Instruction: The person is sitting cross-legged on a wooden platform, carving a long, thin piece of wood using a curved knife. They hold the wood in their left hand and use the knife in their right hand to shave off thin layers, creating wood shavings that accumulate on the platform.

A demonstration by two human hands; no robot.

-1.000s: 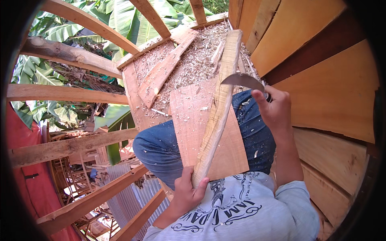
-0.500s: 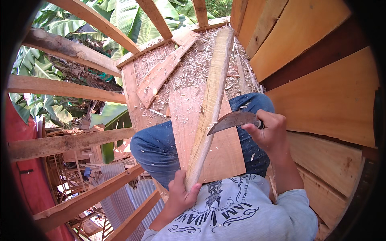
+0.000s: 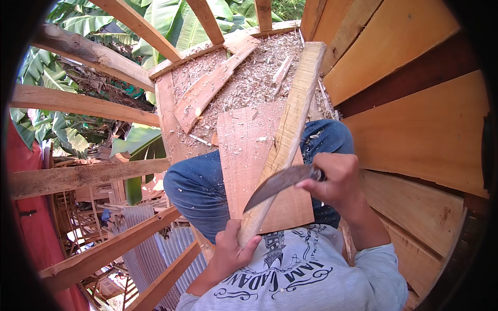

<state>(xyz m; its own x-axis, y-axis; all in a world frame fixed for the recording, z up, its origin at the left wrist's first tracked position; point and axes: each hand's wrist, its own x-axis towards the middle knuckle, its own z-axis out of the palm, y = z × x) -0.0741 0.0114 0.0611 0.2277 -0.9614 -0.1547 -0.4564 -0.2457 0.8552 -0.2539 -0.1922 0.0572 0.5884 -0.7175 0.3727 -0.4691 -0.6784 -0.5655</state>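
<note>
A long, pale wooden stick (image 3: 295, 111) with rough, hewn faces slants from near my waist up to the far right. My left hand (image 3: 234, 243) is closed round its near end. In my right hand (image 3: 336, 179) is a machete (image 3: 282, 181) with a broad, dark, curved blade. The blade lies across the stick in this view, its tip just above my left hand; whether it touches the wood I cannot tell. Under the stick, a flat reddish board (image 3: 244, 140) rests over my lap between my knees, sprinkled with chips.
Shavings (image 3: 249, 78) cover the floor ahead, with a loose plank (image 3: 212, 85) and a pale sliver (image 3: 281, 72) among them. A plank wall (image 3: 415, 114) rises close on the right. Slatted rails (image 3: 88, 173) stand on the left, with banana leaves and corrugated sheet (image 3: 140, 249) beyond.
My right hand has brought the machete down and left along the stick, toward my left hand. The stick's far end has swung right. A pale sliver now shows on the shavings.
</note>
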